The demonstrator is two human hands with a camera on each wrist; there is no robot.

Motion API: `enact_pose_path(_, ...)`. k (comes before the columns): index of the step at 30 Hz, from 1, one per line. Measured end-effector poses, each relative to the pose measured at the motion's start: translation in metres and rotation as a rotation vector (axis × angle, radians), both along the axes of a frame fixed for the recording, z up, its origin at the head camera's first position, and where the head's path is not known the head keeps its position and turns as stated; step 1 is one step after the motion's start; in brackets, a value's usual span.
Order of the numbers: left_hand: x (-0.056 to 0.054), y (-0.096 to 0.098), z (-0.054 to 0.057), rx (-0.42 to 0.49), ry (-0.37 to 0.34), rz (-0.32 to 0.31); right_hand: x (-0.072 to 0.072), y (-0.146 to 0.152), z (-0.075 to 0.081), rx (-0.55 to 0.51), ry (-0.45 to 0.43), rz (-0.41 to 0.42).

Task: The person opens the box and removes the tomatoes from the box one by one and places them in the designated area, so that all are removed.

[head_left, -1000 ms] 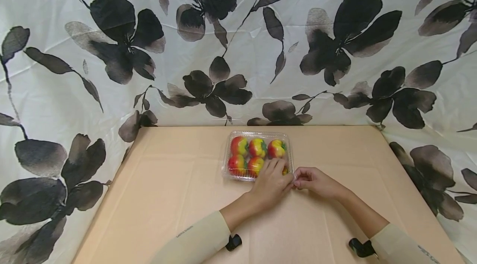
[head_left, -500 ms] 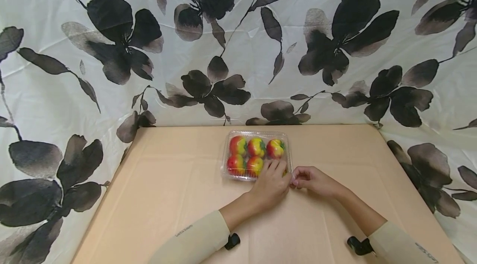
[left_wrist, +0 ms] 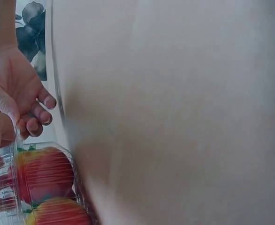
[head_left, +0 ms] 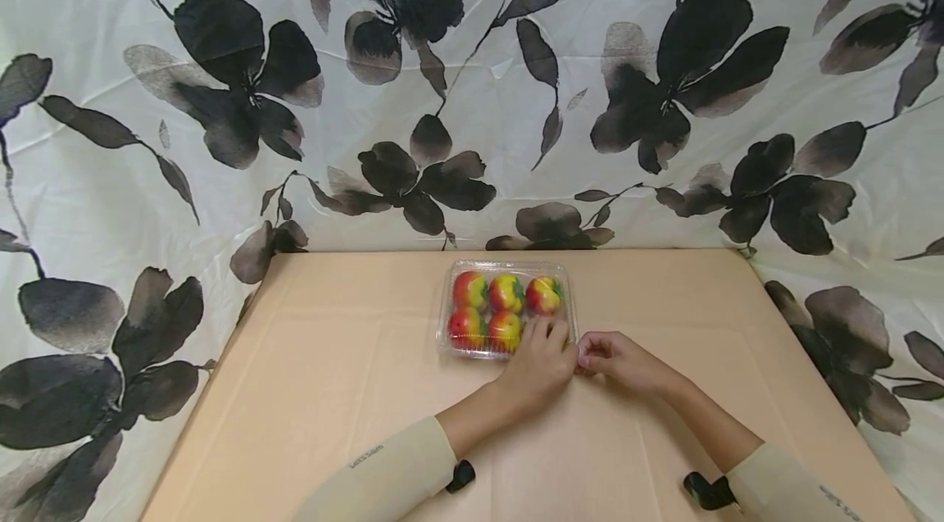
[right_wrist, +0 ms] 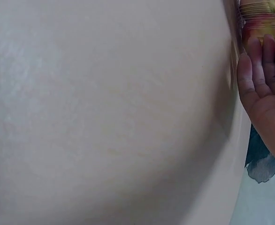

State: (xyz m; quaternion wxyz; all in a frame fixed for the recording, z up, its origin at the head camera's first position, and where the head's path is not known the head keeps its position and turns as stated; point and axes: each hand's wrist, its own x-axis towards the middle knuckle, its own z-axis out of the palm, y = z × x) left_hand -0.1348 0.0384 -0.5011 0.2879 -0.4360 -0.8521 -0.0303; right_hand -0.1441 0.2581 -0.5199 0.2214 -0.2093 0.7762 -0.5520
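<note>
A clear plastic clamshell box (head_left: 446, 317) holds several red-and-yellow fruits (head_left: 506, 292) in two rows, under its lid. My left hand (head_left: 537, 365) lies over the box's front right corner, fingers bent onto the lid and thumb at the rim, hiding the fruit there. Just right of it, my right hand (head_left: 627, 362) pinches the same corner between thumb and forefinger. In the left wrist view, thumb and forefinger of the right hand (left_wrist: 15, 89) meet at the rim, above the ribbed side wall. The right wrist view shows the right hand (right_wrist: 266, 93) beside the box.
The box stands near the back edge of a table with a tan cover (head_left: 354, 391). Behind and at the sides hangs a white cloth (head_left: 546, 178) with dark flowers. Dark wrist devices (head_left: 460, 477) show at both sleeves.
Both hands stay at the box's front right corner, with only tiny shifts of the fingers. The box looks still and its lid stays down; the head view has shifted slightly.
</note>
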Motion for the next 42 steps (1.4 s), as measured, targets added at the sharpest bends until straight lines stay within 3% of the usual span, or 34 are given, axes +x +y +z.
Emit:
enact_pose_path(14,0.003,0.004,-0.001,-0.005,0.001,0.040,0.004,-0.003,0.004,0.037,0.004,-0.023)
enact_pose_path(27,0.003,0.005,-0.002,-0.028,0.021,0.050,0.006,-0.007,0.011,0.078,0.065,-0.069)
enact_pose_path(38,0.004,0.005,0.001,-0.059,0.045,0.070,0.003,-0.006,0.006,0.117,0.130,-0.075)
enact_pose_path(42,0.004,0.005,0.004,-0.072,0.018,0.076,0.003,-0.006,0.004,0.116,0.136,-0.070)
